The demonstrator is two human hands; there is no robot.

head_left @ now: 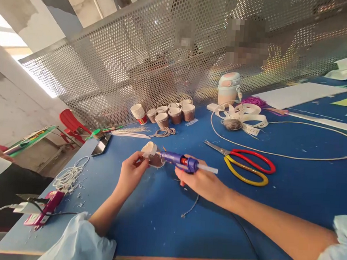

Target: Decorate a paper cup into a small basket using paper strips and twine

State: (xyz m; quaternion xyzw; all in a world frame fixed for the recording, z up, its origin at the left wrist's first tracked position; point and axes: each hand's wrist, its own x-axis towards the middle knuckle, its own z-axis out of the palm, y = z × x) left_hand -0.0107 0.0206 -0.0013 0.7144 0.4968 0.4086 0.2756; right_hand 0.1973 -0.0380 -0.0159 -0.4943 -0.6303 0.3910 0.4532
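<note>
My left hand [132, 170] pinches a small brown cup [156, 160] with a whitish piece [149, 149] at its rim, held above the blue table [143, 223]. My right hand [204, 181] is wrapped round a purple glue gun [176, 158], a clear glue stick poking out of its back. The gun's nozzle points left and is at the cup's side; whether it touches cannot be made out. A short piece of twine [190, 210] lies below my right hand.
Red and yellow scissors [248, 163] lie right, near ribbon [251, 115] and a long cord. Brown cups [174, 115], stacked paper cups [138, 112] and a phone [101, 144] stand or lie behind. White cord [69, 175] and a power strip [47, 210] are left, beside a person [6, 185].
</note>
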